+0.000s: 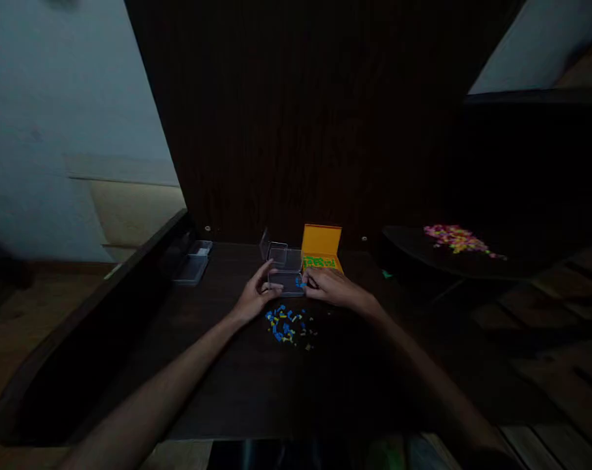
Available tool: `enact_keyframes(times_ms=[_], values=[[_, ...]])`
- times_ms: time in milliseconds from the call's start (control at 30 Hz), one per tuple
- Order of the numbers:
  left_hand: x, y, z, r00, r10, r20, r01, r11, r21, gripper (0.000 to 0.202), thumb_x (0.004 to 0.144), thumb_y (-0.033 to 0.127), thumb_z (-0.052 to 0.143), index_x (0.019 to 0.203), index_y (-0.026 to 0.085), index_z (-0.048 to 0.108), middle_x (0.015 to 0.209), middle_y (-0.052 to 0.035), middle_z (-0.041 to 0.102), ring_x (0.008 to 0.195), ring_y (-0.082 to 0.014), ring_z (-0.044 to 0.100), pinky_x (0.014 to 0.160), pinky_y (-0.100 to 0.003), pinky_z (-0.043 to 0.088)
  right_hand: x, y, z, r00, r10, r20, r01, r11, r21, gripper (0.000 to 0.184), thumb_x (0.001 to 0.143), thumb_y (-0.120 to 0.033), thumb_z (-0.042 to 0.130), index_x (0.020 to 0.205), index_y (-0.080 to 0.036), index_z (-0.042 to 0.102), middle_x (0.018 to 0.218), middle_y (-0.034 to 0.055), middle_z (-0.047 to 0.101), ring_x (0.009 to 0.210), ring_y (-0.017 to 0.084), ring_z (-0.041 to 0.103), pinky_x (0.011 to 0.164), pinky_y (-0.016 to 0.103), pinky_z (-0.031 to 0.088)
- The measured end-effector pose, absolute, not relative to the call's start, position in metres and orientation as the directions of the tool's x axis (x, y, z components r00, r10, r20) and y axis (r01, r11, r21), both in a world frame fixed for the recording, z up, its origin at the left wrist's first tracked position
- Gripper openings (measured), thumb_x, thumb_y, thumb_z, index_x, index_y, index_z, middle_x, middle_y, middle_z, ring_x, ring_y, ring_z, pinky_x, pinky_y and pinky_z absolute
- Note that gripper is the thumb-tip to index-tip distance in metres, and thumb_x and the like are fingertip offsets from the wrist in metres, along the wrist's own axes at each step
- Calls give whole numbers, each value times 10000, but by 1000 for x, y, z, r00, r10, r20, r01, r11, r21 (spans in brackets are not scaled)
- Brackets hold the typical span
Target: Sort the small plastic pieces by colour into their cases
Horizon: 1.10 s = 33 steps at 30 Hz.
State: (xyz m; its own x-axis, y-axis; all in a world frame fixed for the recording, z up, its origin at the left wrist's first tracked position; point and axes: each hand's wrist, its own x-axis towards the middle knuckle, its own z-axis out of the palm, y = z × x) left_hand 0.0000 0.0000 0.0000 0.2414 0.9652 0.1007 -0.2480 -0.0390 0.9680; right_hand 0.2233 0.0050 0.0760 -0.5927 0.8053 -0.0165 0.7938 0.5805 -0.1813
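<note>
A clear plastic box (284,283) stands open on the dark surface in front of me. My left hand (256,292) grips its left side, thumb along the front and fingers at the back. At the box's right end, the fingers of my right hand (325,286) are pinched together. A few small blue pieces (299,282) show right by those fingertips; whether any is held is hidden. Nearer to me lies a loose pile of small blue, yellow and pale pieces (284,325), perhaps toy bricks.
Behind my right hand is an open yellow box (322,240) with green pieces inside. More clear boxes (277,252) stand behind the left hand and at far left (192,269). A pink and yellow heap (457,239) lies on a dark stand at right. A raised side board (104,320) borders the left.
</note>
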Motion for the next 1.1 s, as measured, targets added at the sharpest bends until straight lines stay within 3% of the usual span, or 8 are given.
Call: enact_keyframes(times_ms=[500,733,867,967,1100], values=[[-1,-2,-2,238,963,129,-275,-60,960,830,641,151,770,1392,271,438,1341,-121,491,876,-149,666,816,-305,543,190,28,69,-569,816,-103,819,574,22,292,894,-374,528,1081,-167,615,999,116,676,919,240,635,735,274,407],[-1,-4,3,245,962,121,-267,-53,962,826,650,141,761,1396,266,429,1323,-111,508,875,-142,667,841,-305,544,197,24,86,-575,813,-88,818,575,-30,292,862,-336,581,1109,-188,629,1014,99,673,942,226,609,737,258,387],[-2,-3,3,237,964,120,-256,-58,965,829,653,144,758,1400,272,422,1333,-113,501,884,-148,669,840,-311,547,206,17,106,-623,779,-68,781,616,-104,156,838,-253,585,948,-191,677,874,52,675,790,169,587,649,236,343],[-2,-1,2,229,966,122,-245,-64,967,827,654,155,760,1399,271,420,1350,-119,490,887,-154,672,834,-316,550,211,10,118,-686,705,-179,728,664,-172,118,777,-192,611,846,-197,706,762,6,663,649,119,541,577,220,312],[-2,-1,1,221,967,124,-235,-71,969,827,658,176,756,1402,267,406,1368,-116,476,894,-158,672,841,-326,548,208,-1,118,-733,555,-392,662,715,-225,191,724,-136,623,856,-209,740,728,-24,673,597,92,523,538,199,314]])
